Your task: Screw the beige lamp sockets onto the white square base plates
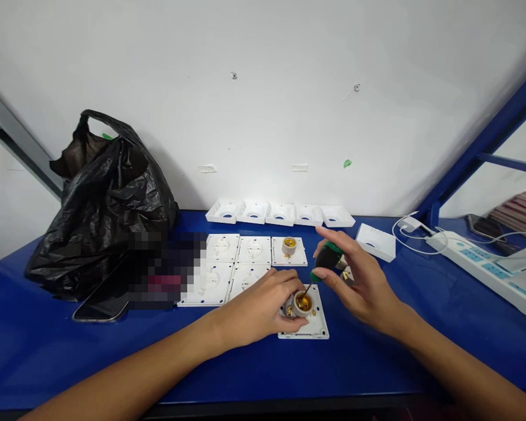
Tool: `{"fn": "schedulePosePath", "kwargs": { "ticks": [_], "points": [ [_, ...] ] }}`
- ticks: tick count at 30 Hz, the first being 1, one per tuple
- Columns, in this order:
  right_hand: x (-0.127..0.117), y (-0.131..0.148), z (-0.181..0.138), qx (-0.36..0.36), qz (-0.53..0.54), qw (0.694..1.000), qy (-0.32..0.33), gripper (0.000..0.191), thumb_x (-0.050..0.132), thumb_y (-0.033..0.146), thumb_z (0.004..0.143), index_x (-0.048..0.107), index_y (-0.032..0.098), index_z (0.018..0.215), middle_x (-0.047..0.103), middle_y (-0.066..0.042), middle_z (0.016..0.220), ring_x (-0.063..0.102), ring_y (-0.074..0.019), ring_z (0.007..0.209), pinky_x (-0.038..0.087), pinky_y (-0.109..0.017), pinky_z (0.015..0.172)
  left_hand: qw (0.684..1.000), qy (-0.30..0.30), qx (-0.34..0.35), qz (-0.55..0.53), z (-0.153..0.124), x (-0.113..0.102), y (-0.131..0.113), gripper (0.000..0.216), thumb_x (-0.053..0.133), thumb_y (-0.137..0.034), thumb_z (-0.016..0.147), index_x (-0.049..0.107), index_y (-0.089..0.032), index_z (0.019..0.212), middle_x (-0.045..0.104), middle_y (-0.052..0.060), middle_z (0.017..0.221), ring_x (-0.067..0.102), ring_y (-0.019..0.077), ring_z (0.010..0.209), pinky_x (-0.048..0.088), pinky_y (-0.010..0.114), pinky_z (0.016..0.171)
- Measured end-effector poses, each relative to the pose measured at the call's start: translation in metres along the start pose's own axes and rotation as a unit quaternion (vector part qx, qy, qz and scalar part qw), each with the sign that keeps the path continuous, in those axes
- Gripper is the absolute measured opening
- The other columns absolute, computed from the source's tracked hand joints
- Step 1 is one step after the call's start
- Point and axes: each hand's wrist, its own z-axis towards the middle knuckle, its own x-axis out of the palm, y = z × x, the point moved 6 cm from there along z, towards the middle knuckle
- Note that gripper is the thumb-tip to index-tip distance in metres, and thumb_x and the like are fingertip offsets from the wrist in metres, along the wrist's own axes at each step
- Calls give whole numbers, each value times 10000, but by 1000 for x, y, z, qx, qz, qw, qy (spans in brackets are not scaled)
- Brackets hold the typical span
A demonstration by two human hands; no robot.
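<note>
Nearest me, two bare forearms [170,354] cross the front edge of the blue bench [228,383], and I judge the step in hand to be screwing a lamp socket [304,303] to its square white base plate [319,327]. That pair sits right of the middle, toward the front edge. Thumb and fingers of the left hand [265,307] clamp around the socket's wall; the right hand [374,289] is closed on the green-and-black handle of one screwdriver [328,260], its shaft slanting into the brass-lined cup. As I read it, the next move calls for holding the socket steady, bringing the shaft nearer upright and turning the handle without a slip.

Counting up, I get six base plates: the one being worked, one behind it bearing a second socket [290,245], and four without sockets, set two by two to the left. Six square covers [280,214] too: five in a row along the rear edge, one apart at right. Behind the right hand a brass-trimmed part [346,273] is mostly hidden; I cannot tell whether it is a third socket. Toward the left edge are one black plastic bag [105,193] and, beside it, a phone [103,301]; near the right edge lie a second phone [486,227] and one power strip [473,255].
</note>
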Motion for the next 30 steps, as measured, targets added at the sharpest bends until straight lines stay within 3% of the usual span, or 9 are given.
{"fn": "schedulePosePath", "kwargs": {
  "ticks": [3,7,12,16,22,27,30],
  "points": [
    [-1,2,-1,-11,-21,1000,2,701,651,230,1040,350,419,1644,680,-55,1290,668,-230,1077,582,-463,992,1000,-2,-4,-3,0,0,1,286,862,-325,892,687,-192,1077,677,85,1179,632,296,1084,529,410,940],
    [4,-3,-3,17,7,1000,23,718,611,236,1059,276,399,1674,654,-81,1333,657,-249,1180,590,-468,1004,1000,6,0,-12,-1,0,0,255,823,-322,920,690,-216,1110,674,71,1167,624,297,1104,522,412,955],
    [0,-1,-3,-26,19,999,-26,685,754,202,970,460,405,1555,689,-46,1256,680,-216,1007,619,-423,915,1000,0,-12,-10,-2,0,0,310,827,-317,919,683,-221,1176,662,65,1145,620,295,1096,525,389,929],
    [4,-6,-2,24,22,999,16,686,631,239,1048,337,380,1651,677,-88,1330,695,-251,1133,629,-457,952,1000,-1,-5,-7,-1,0,1,271,837,-327,911,682,-207,1099,664,68,1154,624,292,1091,522,394,942],
    [-1,-7,-7,-46,21,997,-50,747,804,186,934,464,432,1552,707,-30,1345,732,-231,1084,642,-449,963,1000,1,-5,-17,-1,1,3,286,823,-339,916,694,-225,1144,647,55,1087,621,286,1061,534,398,910],
    [8,-10,-3,28,49,998,23,685,634,234,1051,341,385,1651,668,-83,1435,705,-256,1241,620,-483,1042,1000,0,-2,-9,-1,0,1,274,830,-312,915,686,-214,1126,664,70,1154,622,290,1090,525,404,954],
    [2,-7,-2,1,16,1000,-24,650,678,210,1022,437,400,1594,701,-57,1345,718,-240,1153,624,-463,1020,1000,0,-5,-1,0,0,0,277,851,-317,899,669,-207,1077,671,73,1170,621,298,1096,526,406,951]
  ]
}}
